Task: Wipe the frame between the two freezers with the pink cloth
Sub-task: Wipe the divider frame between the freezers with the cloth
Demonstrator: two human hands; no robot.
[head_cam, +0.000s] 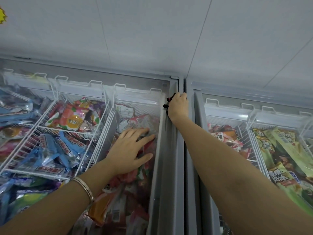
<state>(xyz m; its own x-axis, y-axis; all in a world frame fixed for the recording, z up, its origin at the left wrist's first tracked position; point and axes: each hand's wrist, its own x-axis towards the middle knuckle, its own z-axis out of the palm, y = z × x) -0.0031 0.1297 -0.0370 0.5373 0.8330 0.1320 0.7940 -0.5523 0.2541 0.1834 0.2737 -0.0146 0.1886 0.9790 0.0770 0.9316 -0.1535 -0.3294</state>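
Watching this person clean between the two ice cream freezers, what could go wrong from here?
1. The left hand is spread flat on the glass lid of the left freezer; leaning hard might shift or strain it.
2. Only dark scraps of cloth show under the right hand at the frame's far end, so it could slip into the gap between the freezers.
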